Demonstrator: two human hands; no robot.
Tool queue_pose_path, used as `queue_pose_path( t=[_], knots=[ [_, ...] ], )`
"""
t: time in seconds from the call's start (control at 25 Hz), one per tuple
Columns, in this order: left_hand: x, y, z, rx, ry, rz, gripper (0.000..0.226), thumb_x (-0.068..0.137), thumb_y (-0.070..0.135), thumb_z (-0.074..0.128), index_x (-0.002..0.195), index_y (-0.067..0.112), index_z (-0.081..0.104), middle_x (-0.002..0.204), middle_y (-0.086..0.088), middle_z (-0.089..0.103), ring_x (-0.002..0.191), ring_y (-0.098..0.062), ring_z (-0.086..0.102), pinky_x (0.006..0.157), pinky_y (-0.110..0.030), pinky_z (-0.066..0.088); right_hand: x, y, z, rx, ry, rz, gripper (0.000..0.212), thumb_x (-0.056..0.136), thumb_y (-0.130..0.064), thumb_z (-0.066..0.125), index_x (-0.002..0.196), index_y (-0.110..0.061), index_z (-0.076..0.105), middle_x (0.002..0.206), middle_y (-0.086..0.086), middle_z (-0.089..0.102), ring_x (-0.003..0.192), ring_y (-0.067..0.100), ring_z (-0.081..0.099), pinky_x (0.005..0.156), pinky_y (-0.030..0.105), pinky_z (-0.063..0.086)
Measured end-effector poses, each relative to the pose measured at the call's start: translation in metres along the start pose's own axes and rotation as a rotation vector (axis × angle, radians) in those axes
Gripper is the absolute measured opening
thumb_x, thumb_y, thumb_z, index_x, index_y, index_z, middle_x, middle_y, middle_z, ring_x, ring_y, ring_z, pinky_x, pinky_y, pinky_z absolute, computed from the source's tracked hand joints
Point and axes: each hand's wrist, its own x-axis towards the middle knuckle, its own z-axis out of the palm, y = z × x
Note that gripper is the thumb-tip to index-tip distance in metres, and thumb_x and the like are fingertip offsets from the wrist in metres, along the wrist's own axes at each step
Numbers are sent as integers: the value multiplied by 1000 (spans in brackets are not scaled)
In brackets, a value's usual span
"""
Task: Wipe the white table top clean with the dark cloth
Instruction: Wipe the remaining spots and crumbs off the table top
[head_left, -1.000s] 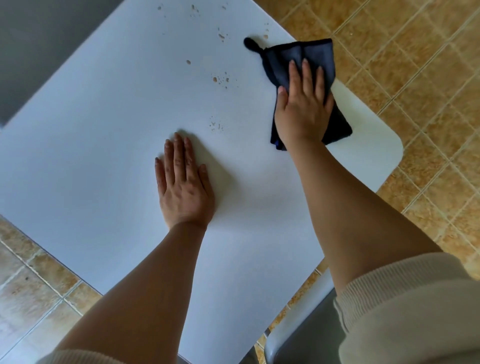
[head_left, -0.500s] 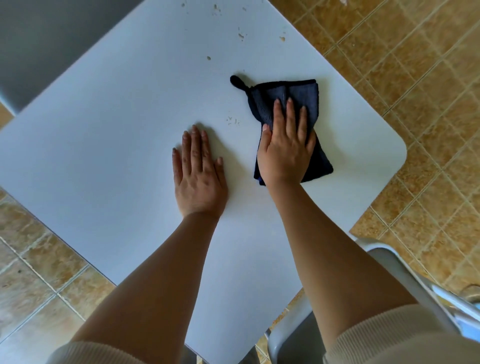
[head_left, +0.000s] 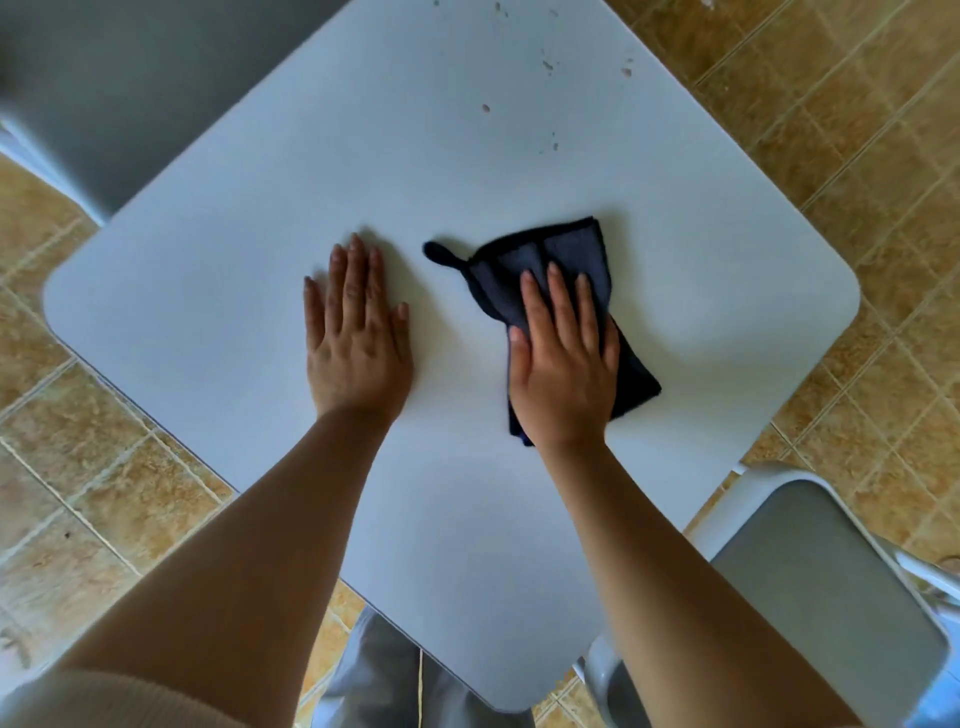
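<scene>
Right hand (head_left: 563, 374) lies flat, fingers spread, pressing the dark cloth (head_left: 550, 260) at table (head_left: 208, 260) centre — long axis 11-to-5, loop toward 10; left hand (head_left: 356, 338) flat, holding nothing — crumbs (head_left: 548, 65) at 12

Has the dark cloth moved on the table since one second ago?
Yes. The dark cloth under the right hand slid from the table's far right edge toward the near middle, away from the crumbs, beside the flat left hand.
</scene>
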Motion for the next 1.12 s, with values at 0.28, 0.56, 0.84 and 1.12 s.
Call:
queue_pose_path(
  t=[0.28,0.56,0.84,1.12],
  knots=[
    [1,-1,2,-8,-7,19,57,103,33,21,154,8,14,162,-8,12,150,-20,7,121,-40,-2,40,15,4,-43,12,449,50,103,-42,35,151,-27,40,159,-1,36,148,26,31,111,51,33],
    [1,2,0,12,6,-6,59,102,36,24,152,6,21,160,-10,21,148,-23,16,121,-43,5,45,-41,16,13,37,108,46,103,-40,45,147,-28,48,155,-2,44,145,25,38,110,49,36],
    [55,20,-10,-19,-19,86,60,102,38,20,154,8,15,162,-9,11,150,-22,8,122,-40,2,5,36,-10,-56,-54,135,47,106,-42,35,150,-29,43,158,-2,40,147,24,35,111,46,37],
    [106,32,5,-24,-1,-27,59,103,38,19,154,9,12,162,-6,9,150,-19,4,122,-38,0,160,76,1,1,-160,420,53,107,-42,27,158,-29,24,166,-2,19,154,24,13,119,52,21]
  ],
)
